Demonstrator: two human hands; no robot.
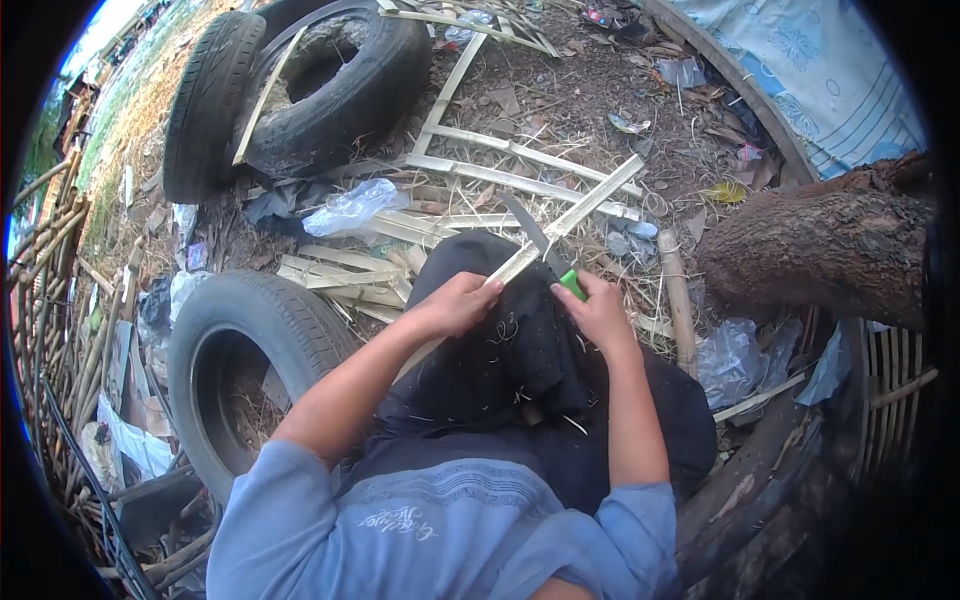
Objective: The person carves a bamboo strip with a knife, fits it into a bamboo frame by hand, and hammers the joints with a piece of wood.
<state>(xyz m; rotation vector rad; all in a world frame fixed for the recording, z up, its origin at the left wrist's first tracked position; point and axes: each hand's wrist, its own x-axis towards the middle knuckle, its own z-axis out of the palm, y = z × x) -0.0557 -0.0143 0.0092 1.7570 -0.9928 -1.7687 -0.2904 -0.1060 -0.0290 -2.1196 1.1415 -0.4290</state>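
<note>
My left hand (pixel 460 303) is closed round a long pale bamboo strip (pixel 590 203), which slants from beside my left forearm up to the far right across my knees. In my right hand (pixel 597 312) is a knife (pixel 568 280) with a green handle, its fingers wrapped round the grip. The dark blade points up and left and lies against the strip, a little beyond my left hand. Whether its edge bites into the strip is too small to tell. Thin shavings are scattered over my dark trousers (pixel 480 370).
More bamboo strips (pixel 525 182) lie on the littered ground ahead. Old tyres stand at the far left (pixel 340 90) and near left (pixel 240 360). A thick log (pixel 820 240) lies at right, near plastic bags (pixel 735 360) and a short pole (pixel 677 300). A stick fence (pixel 60 260) edges the left.
</note>
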